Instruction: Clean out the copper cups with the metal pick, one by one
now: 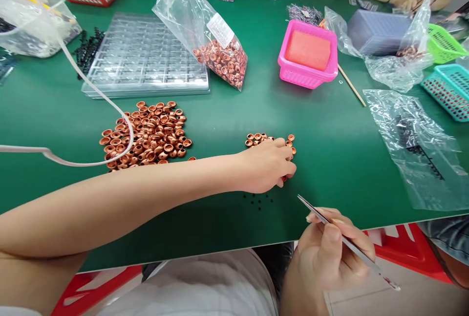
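Currently, the right hand (335, 252) pinches tweezers (354, 249), tips between ten and eleven o'clock; the left hand (269, 164) curls over a small cluster of copper cups (258, 137) on the table (220, 115), its grip on any unclear, with black beads (260, 208) at its six o'clock and the larger copper heap (152, 133) toward nine
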A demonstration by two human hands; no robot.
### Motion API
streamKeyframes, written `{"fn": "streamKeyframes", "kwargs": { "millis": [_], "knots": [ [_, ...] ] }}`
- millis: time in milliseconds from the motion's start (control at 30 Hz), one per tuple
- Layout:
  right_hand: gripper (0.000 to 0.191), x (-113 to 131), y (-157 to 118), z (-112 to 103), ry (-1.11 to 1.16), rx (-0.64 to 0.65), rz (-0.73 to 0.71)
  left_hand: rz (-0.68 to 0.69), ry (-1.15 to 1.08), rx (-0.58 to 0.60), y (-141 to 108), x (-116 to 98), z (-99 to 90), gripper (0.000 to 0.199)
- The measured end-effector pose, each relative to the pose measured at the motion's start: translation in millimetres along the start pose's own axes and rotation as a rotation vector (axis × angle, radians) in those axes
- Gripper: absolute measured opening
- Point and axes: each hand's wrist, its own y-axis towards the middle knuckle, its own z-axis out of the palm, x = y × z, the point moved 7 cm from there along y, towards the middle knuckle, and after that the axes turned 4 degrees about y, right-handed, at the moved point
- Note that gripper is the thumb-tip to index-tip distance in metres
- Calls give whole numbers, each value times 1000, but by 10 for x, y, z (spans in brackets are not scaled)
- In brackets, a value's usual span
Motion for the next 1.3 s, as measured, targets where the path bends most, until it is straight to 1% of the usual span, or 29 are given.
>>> {"fn": "streamKeyframes", "kwargs": {
  "millis": [100, 167, 267, 333, 367, 433, 500, 533, 600, 667, 767, 967, 1167, 1300],
  "knots": [
    [9, 17, 10, 9, 9, 6, -23, 6, -33, -25, -11, 16, -4, 8],
    [10, 21, 21, 20, 18, 17, -24, -3, -62, -68, -53, 29, -44, 9],
    [10, 1, 41, 52, 37, 72, 32, -85, -122, -151, -233, 45, -155, 8],
    [11, -8, 53, 86, 52, 153, 85, -196, -189, -193, -448, 49, -215, 8],
    [13, -9, 54, 107, 46, 211, 113, -256, -218, -195, -575, 43, -219, 9],
    [17, -36, 34, 167, -13, 374, 203, -336, -257, -174, -832, 0, -181, 8],
    [21, -38, 3, 211, -75, 526, 245, -396, -296, -175, -1060, -29, -112, 10],
    [22, -40, -4, 214, -104, 567, 258, -398, -322, -196, -1144, -44, -81, 11],
    [21, -46, 0, 200, -158, 586, 270, -399, -350, -260, -1251, -41, -35, 12],
    [18, -57, 10, 191, -203, 578, 275, -387, -359, -308, -1275, -22, -2, 14],
    [17, -69, -1, 205, -237, 585, 268, -357, -365, -343, -1226, 5, 15, 15],
    [20, -77, -46, 189, -246, 577, 279, -323, -394, -354, -1164, 35, 48, 13],
    [24, -52, -42, 180, -209, 573, 256, -347, -393, -347, -1172, 48, 75, 10],
    [29, -64, -64, 205, -190, 601, 233, -371, -378, -360, -1174, 62, 63, 10]
  ]
}}
